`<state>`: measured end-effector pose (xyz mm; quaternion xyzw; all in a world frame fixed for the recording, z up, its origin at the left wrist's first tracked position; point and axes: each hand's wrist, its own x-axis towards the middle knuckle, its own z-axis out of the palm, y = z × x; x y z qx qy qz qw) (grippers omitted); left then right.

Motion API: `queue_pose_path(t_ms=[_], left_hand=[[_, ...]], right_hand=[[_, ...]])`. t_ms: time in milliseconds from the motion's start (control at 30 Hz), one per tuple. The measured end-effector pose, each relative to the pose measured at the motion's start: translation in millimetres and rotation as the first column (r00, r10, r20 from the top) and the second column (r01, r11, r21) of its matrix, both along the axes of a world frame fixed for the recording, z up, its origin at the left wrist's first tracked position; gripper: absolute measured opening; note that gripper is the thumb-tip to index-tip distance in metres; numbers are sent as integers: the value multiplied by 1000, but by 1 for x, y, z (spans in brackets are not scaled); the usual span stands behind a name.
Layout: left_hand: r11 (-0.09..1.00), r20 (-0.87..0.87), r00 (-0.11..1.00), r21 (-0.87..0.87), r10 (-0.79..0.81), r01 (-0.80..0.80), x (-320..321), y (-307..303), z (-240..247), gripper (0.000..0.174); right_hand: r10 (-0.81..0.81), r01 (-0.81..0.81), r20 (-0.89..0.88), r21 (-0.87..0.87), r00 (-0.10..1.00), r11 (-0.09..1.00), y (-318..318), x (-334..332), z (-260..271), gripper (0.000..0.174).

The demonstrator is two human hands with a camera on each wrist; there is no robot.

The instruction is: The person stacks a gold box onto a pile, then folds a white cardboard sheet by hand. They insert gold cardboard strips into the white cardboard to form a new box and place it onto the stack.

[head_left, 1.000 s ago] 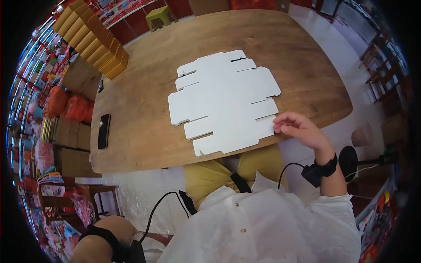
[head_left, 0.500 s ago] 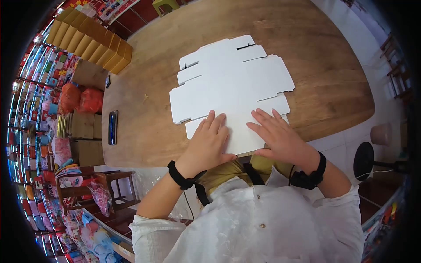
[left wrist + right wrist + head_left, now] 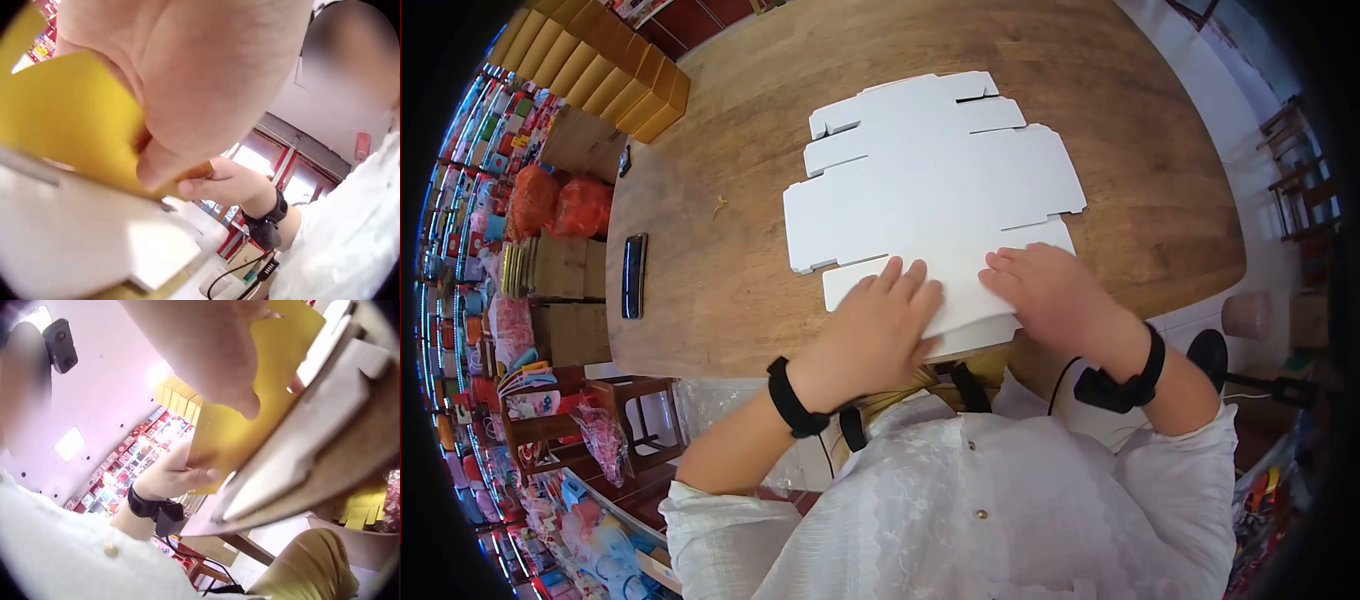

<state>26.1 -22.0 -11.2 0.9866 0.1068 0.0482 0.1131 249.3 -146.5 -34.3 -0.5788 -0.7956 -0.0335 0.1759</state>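
Wooden table (image 3: 730, 290), notched card (image 3: 930, 190), left hand (image 3: 880, 325), right hand (image 3: 1055, 300) seemingly gripping

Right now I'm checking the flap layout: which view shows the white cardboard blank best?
The head view: nearly the whole cardboard blank lies on the table, flaps and slits visible. The left wrist view shows only a blurred near part and yellow underside; the right wrist view, that lifted edge from below.

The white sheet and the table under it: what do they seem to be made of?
The white sheet looks like thin die-cut cardboard, matt white on top and yellow beneath: flat, with cut slots and flaps. The table looks like smooth wood, perhaps sealed: brown with grain streaks.
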Motion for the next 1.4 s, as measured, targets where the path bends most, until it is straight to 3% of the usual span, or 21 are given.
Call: queue_pose_path(t_ms=[33, 67, 167, 200, 267, 367, 433, 500, 533, 600, 633, 700, 800, 867, 900, 933, 967, 1033, 1167, 1233, 1400], left_hand=[[984, -149, 986, -147, 76, -99, 7, 12, 4, 38], [938, -304, 944, -275, 125, -213, 14, 26, 8, 32], [889, -222, 967, -409, 123, -207, 34, 71, 5, 24], [890, -217, 968, -408, 123, -205, 35, 72, -2, 24], [960, -173, 967, -176, 189, -219, 39, 72, -14, 24], [923, -183, 946, -235, 267, -305, 41, 69, -18, 25], [909, -152, 952, -290, 266, -300, 39, 71, -22, 23], [895, -114, 957, -338, 267, -290, 39, 75, -20, 22], [866, -186, 949, -393, 255, -310, 40, 76, -17, 22], [832, -254, 937, -444, 239, -333, 39, 78, -17, 22], [867, -207, 960, -423, 189, -262, 38, 79, -22, 22], [898, -159, 978, -397, 136, -190, 38, 81, -28, 22], [932, -180, 974, -311, 134, -186, 38, 77, -28, 23], [927, 23, 963, -275, 269, -253, 32, 59, -20, 34], [929, 29, 964, -273, 265, -248, 29, 51, -17, 34], [984, 14, 991, -119, 133, -130, 26, 42, -16, 39], [999, -22, 1000, 33, 5, -4, 23, 34, -16, 44], [999, 24, 1000, 38, 1, -2, 19, 26, -22, 38], [983, -82, 993, 156, -87, 99, 15, 18, -27, 26], [883, 23, 984, 446, -177, 148, 16, 18, -34, 26], [942, -115, 988, 306, -104, 135, 22, 18, -24, 28]], right_hand=[[-31, 21, -32, -277, 999, 961, 12, 6, 7, 32], [-72, 33, -53, -533, 996, 846, 25, 12, 15, 26], [-141, -6, -160, -682, 977, 732, 71, 29, 46, 24], [-140, -3, -156, -680, 978, 733, 76, 33, 37, 24], [-131, 85, -38, -582, 991, 809, 86, 36, 8, 29], [-255, 117, -109, -674, 961, 729, 90, 35, 2, 31], [-251, 96, -148, -654, 957, 751, 85, 38, -9, 31], [-198, 42, -275, -485, 941, 874, 82, 39, -13, 34], [-197, 43, -272, -484, 942, 874, 83, 40, -10, 34], [-287, 26, -247, -715, 926, 699, 87, 42, 0, 28], [-286, 27, -245, -714, 926, 699, 87, 42, 1, 28], [-142, -34, -199, -685, 970, 728, 86, 42, 3, 28], [-168, 20, -192, -599, 967, 801, 83, 41, -6, 30], [-196, 74, -174, -536, 965, 841, 78, 35, -4, 30], [-226, 127, -161, -466, 961, 876, 74, 33, -3, 31], [-191, 150, -173, -222, 966, 963, 67, 31, -11, 28], [-193, 154, -168, -221, 967, 963, 59, 31, -12, 28], [-186, 175, -150, -84, 971, 981, 46, 26, -8, 31], [-71, 66, -183, -32, 981, 997, 16, 2, -8, 24], [-54, 60, -97, 51, 994, 997, 11, -3, -17, 20], [-57, 44, 36, 284, 998, 958, 19, -5, -20, 10]])
